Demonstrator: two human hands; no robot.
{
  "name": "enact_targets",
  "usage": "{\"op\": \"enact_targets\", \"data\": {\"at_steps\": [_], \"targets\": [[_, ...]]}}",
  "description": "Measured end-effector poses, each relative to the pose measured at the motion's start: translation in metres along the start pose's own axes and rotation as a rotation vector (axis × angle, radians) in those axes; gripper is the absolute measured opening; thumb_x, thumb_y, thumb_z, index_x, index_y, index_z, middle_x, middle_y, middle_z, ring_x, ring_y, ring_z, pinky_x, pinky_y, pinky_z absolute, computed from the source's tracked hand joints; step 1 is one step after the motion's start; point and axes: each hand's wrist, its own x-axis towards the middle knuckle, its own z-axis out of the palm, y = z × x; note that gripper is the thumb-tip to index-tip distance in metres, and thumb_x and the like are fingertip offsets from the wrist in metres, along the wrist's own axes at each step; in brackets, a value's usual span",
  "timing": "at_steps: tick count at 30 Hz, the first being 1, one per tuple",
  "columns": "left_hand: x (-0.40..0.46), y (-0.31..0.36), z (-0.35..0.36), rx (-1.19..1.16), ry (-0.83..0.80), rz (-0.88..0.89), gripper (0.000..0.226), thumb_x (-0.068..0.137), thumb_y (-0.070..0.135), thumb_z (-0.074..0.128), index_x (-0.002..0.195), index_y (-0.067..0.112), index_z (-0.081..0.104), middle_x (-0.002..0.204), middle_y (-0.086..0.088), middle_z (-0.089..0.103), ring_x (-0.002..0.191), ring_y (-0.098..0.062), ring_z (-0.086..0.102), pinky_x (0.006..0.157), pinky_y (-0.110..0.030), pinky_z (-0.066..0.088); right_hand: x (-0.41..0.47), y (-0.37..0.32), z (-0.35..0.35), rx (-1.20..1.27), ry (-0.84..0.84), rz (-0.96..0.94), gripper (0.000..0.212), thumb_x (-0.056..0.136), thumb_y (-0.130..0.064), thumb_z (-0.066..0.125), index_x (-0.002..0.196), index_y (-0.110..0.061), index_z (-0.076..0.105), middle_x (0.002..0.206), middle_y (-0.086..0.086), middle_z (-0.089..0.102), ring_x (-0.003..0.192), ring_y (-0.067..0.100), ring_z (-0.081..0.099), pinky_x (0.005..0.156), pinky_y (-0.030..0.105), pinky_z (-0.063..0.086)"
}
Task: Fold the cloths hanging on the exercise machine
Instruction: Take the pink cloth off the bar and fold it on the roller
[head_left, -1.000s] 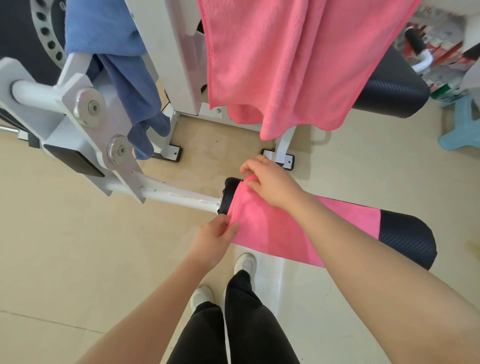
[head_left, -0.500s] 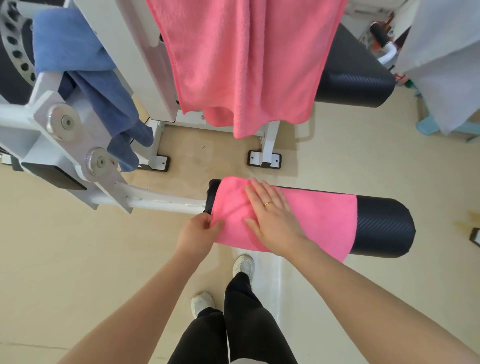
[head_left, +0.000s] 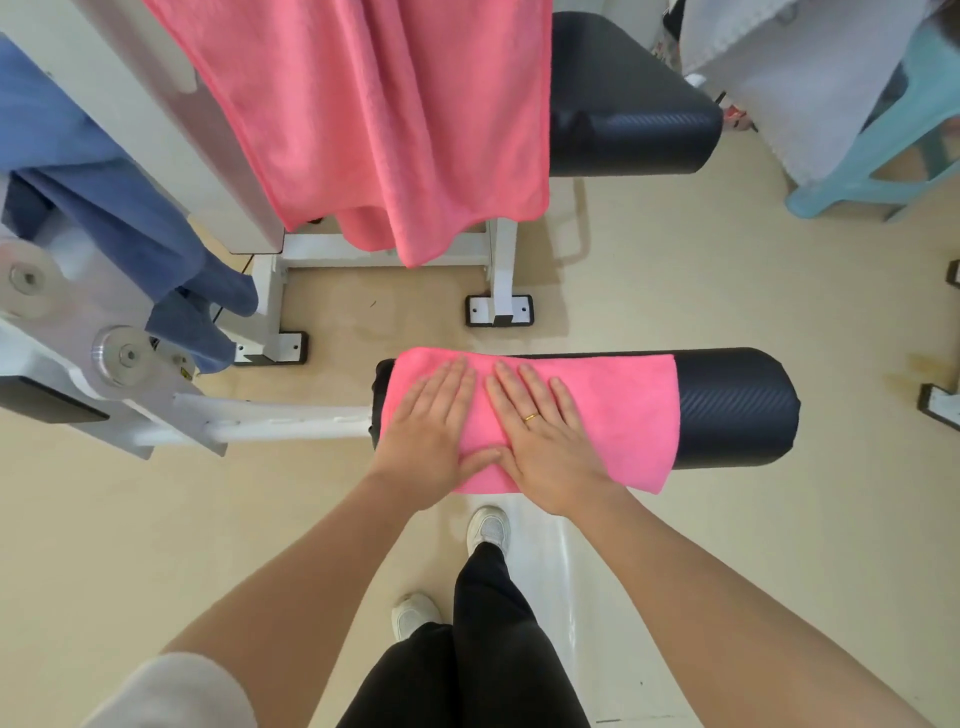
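Note:
A folded bright pink cloth (head_left: 623, 415) lies draped over the black padded roller (head_left: 737, 405) of the white exercise machine. My left hand (head_left: 431, 431) presses flat on the cloth's left part, fingers straight. Beside it, my right hand (head_left: 540, 431) lies flat on the cloth's middle, a ring on one finger. The two thumbs almost touch. A larger pink cloth (head_left: 374, 119) hangs from the machine above. A blue cloth (head_left: 104, 197) hangs over the machine's arm at the left.
The white machine frame (head_left: 270, 421) and its feet (head_left: 498, 309) stand on the beige floor. A second black pad (head_left: 628, 114) sits behind the hanging pink cloth. A turquoise plastic stool (head_left: 883, 156) with a white cloth (head_left: 789, 78) above it is at the right. My legs and shoes are below.
My left hand let go of the cloth's left edge and moved onto the cloth, laid flat. My right hand stayed flat on it. The view has come closer.

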Motion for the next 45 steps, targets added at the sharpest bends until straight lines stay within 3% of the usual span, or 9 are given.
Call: {"op": "enact_targets", "data": {"at_steps": [2,7,11,14,20,28,33,39,45], "targets": [[-0.001,-0.009,0.0,0.047,-0.009,0.016,0.092,0.076,0.071,0.033,0.139,0.004,0.029,0.14,-0.02,0.045,0.129,-0.035,0.045,0.106,-0.043,0.022,-0.008,0.01,0.001,0.036,0.04,0.103,0.072,0.088,-0.051,0.021,0.148,-0.015,0.008,0.155,-0.003,0.003,0.144,0.018,0.0,0.112,0.034,-0.015],[-0.001,-0.011,-0.003,0.1,0.001,0.013,0.122,0.046,0.071,0.072,0.139,0.006,0.028,0.138,-0.023,0.047,0.125,-0.038,0.048,0.106,-0.04,0.018,-0.04,0.056,0.004,0.179,0.053,0.502,0.065,0.09,-0.057,0.002,0.143,-0.028,-0.023,0.152,-0.012,-0.027,0.139,0.01,-0.026,0.106,0.035,-0.029],[-0.001,-0.007,-0.004,0.103,-0.017,-0.042,0.132,0.043,0.073,0.073,0.144,0.006,0.02,0.142,-0.021,0.042,0.13,-0.036,0.043,0.109,-0.038,0.011,-0.054,0.07,-0.006,0.387,0.166,0.795,0.064,0.097,-0.042,0.034,0.149,-0.017,0.008,0.158,0.007,0.002,0.145,0.026,0.001,0.115,0.046,0.006],[0.0,-0.006,-0.004,0.109,-0.023,-0.052,0.135,0.036,0.075,0.072,0.141,0.006,0.024,0.139,-0.021,0.046,0.127,-0.037,0.046,0.108,-0.039,0.014,-0.051,0.064,-0.016,0.59,0.419,0.926,0.051,0.091,-0.024,0.054,0.135,-0.005,0.038,0.137,0.017,0.039,0.125,0.035,0.033,0.098,0.043,0.035],[0.001,-0.005,-0.003,0.143,-0.024,-0.05,0.138,0.025,0.07,0.077,0.138,0.005,0.031,0.135,-0.023,0.049,0.124,-0.038,0.05,0.106,-0.04,0.016,-0.046,0.068,-0.019,1.012,0.427,1.13,0.035,0.085,-0.023,0.063,0.112,-0.004,0.049,0.095,0.005,0.056,0.095,0.029,0.055,0.079,0.036,0.044],[-0.002,-0.001,-0.004,0.13,-0.039,-0.08,0.141,0.02,0.067,0.081,0.136,0.004,0.032,0.134,-0.023,0.051,0.122,-0.038,0.051,0.106,-0.041,0.018,-0.064,0.084,-0.041,1.633,0.16,0.804,0.019,0.088,-0.007,0.059,0.106,-0.012,0.06,0.101,0.006,0.067,0.093,0.023,0.063,0.081,0.036,0.052],[-0.001,0.004,-0.001,0.074,0.004,-0.12,0.138,0.031,0.069,0.079,0.141,0.005,0.024,0.141,-0.022,0.043,0.13,-0.037,0.043,0.113,-0.045,0.022,-0.052,0.103,-0.06,1.685,0.229,0.652,0.024,0.094,-0.011,0.05,0.116,-0.019,0.054,0.1,-0.001,0.067,0.088,0.017,0.063,0.074,0.036,0.053],[0.007,0.019,-0.001,0.078,-0.071,-0.17,0.122,0.052,0.086,0.042,0.137,-0.002,0.034,0.138,-0.026,0.045,0.128,-0.04,0.044,0.109,-0.042,0.012,-0.038,0.113,-0.059,1.192,0.21,0.877,0.025,0.099,-0.032,0.037,0.107,-0.016,0.055,0.101,0.004,0.058,0.096,0.023,0.051,0.088,0.039,0.045],[0.023,0.046,-0.009,0.033,0.023,0.174,0.053,0.094,0.043,0.024,0.134,0.012,0.038,0.137,-0.009,0.051,0.124,-0.027,0.052,0.105,-0.04,0.024,-0.037,0.112,-0.05,1.071,0.225,0.795,0.032,0.099,-0.026,0.03,0.116,-0.018,0.057,0.106,-0.001,0.058,0.105,0.021,0.05,0.092,0.034,0.038]]}}
